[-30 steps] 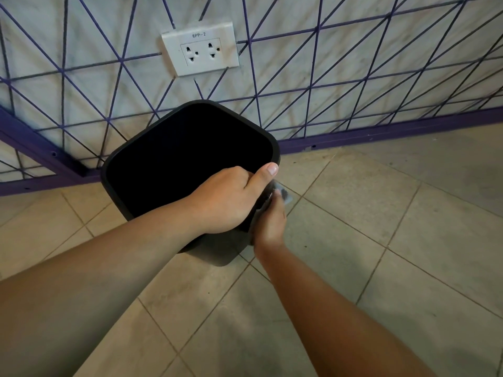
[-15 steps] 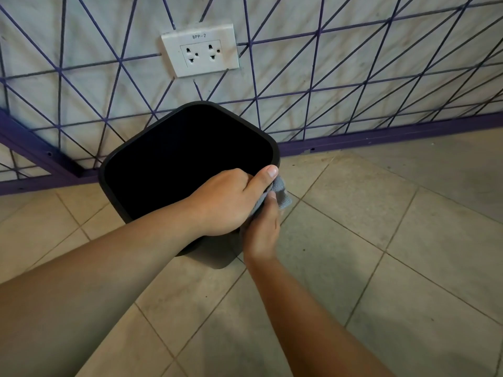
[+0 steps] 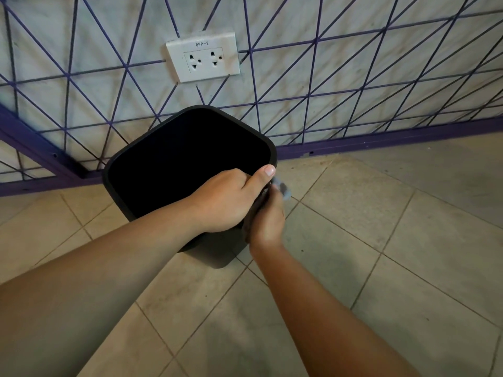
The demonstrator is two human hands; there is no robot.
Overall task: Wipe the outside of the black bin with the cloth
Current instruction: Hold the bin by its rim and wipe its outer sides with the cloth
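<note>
Black square plastic bin (image 3: 152, 170) stands on the beige tiled floor (image 3: 381, 240) beside the purple-lined wall (image 3: 353, 77). Left hand (image 3: 226, 202) grips its near rim; right hand (image 3: 268, 219) holds a grey cloth (image 3: 281, 187) against the outer side. White double socket (image 3: 203, 57) sits above.

You read one legible text only: "8PP-2", printed along the top edge of the white wall socket plate (image 3: 203, 57).
</note>
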